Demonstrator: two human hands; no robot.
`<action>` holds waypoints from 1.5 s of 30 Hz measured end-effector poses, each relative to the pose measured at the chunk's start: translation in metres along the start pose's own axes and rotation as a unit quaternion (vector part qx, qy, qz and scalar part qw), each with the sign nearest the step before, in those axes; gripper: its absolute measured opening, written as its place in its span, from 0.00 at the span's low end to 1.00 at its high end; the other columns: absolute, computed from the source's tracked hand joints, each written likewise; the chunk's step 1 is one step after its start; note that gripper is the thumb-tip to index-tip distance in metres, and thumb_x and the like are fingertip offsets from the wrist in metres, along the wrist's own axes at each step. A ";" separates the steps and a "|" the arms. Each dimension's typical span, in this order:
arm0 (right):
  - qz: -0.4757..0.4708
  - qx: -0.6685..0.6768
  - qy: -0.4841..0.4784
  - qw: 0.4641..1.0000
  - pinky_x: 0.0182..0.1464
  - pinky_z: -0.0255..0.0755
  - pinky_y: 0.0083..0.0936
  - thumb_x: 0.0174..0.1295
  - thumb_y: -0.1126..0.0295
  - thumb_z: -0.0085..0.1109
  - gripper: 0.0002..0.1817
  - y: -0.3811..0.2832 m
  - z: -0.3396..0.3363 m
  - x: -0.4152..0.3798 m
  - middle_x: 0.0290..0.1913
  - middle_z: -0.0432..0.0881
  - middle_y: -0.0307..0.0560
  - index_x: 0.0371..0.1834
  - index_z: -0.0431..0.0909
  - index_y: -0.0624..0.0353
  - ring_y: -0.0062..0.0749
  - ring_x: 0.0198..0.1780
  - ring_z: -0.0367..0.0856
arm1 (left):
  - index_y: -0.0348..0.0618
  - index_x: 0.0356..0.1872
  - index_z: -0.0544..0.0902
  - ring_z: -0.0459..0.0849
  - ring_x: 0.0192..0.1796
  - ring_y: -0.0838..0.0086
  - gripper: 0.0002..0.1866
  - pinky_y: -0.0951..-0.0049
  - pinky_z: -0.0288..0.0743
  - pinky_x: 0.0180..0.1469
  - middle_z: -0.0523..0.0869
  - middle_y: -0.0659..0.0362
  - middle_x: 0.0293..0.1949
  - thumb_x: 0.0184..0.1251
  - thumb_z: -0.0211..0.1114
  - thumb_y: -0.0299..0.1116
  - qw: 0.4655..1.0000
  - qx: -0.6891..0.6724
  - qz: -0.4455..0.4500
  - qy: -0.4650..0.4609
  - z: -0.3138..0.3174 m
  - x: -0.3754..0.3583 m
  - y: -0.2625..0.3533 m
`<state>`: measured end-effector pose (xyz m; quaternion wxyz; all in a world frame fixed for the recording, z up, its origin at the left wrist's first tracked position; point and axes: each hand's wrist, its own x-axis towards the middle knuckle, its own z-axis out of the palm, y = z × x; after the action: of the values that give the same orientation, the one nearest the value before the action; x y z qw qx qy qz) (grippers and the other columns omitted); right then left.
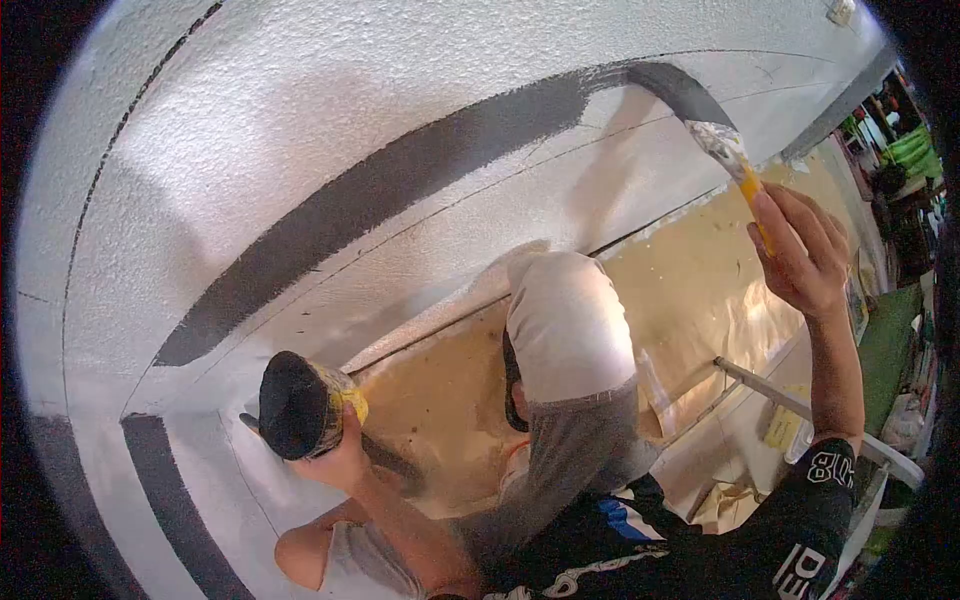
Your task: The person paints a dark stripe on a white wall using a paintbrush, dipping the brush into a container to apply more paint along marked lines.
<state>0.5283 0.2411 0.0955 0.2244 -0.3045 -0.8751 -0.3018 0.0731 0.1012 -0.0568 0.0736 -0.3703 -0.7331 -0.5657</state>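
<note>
My right hand (800,250) grips a yellow-handled paintbrush (728,150) at the upper right. Its bristles touch the end of a broad black stripe (400,180) painted on the textured white wall (300,90). My left hand (335,462) holds a small container of black paint (295,405) close to the wall at the lower left. Thin pencil lines run alongside the stripe.
Another person in a white cap (565,320) and grey shirt crouches below me, between my arms. Brown paper (690,290) covers the floor along the wall. A metal bar (800,405) crosses at the right. A second black stripe (170,500) curves at the lower left.
</note>
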 end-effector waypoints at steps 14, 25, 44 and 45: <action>-0.080 0.105 0.039 0.990 0.32 0.81 0.25 0.49 0.74 0.70 0.16 -0.023 0.011 0.027 0.40 0.83 0.56 0.42 0.82 0.62 0.39 0.36 0.86 | 0.32 0.62 0.67 0.80 0.49 0.63 0.44 0.64 0.78 0.54 0.78 0.49 0.54 0.39 0.80 0.21 0.998 -0.027 0.030 -0.040 -0.002 0.000 -0.007; 0.032 -0.012 0.016 0.999 0.35 0.80 0.26 0.47 0.75 0.71 0.20 -0.008 0.005 -0.004 0.41 0.84 0.52 0.47 0.82 0.60 0.40 0.38 0.86 | 0.32 0.60 0.69 0.79 0.50 0.64 0.43 0.64 0.77 0.54 0.78 0.49 0.54 0.38 0.82 0.24 0.998 -0.024 0.048 -0.032 -0.001 0.001 -0.011; 0.394 0.150 0.266 0.867 0.41 0.77 0.22 0.60 0.83 0.60 0.13 -0.026 0.032 -0.037 0.42 0.84 0.54 0.48 0.78 0.69 0.33 0.40 0.85 | 0.30 0.61 0.69 0.79 0.50 0.64 0.44 0.66 0.77 0.53 0.79 0.49 0.52 0.38 0.82 0.24 0.997 -0.069 0.015 -0.019 0.003 0.002 0.000; 0.398 0.143 0.273 0.864 0.41 0.77 0.22 0.60 0.83 0.60 0.13 -0.028 0.036 -0.037 0.42 0.84 0.54 0.48 0.78 0.69 0.33 0.40 0.85 | 0.30 0.61 0.68 0.79 0.50 0.64 0.44 0.66 0.77 0.53 0.79 0.49 0.52 0.38 0.82 0.24 0.987 -0.154 -0.037 -0.005 0.008 -0.002 0.018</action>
<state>0.5288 0.2328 0.0372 0.5961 -0.4967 -0.6173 -0.1297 0.0882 0.1085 -0.0469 -0.0089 -0.3523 -0.6507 -0.6727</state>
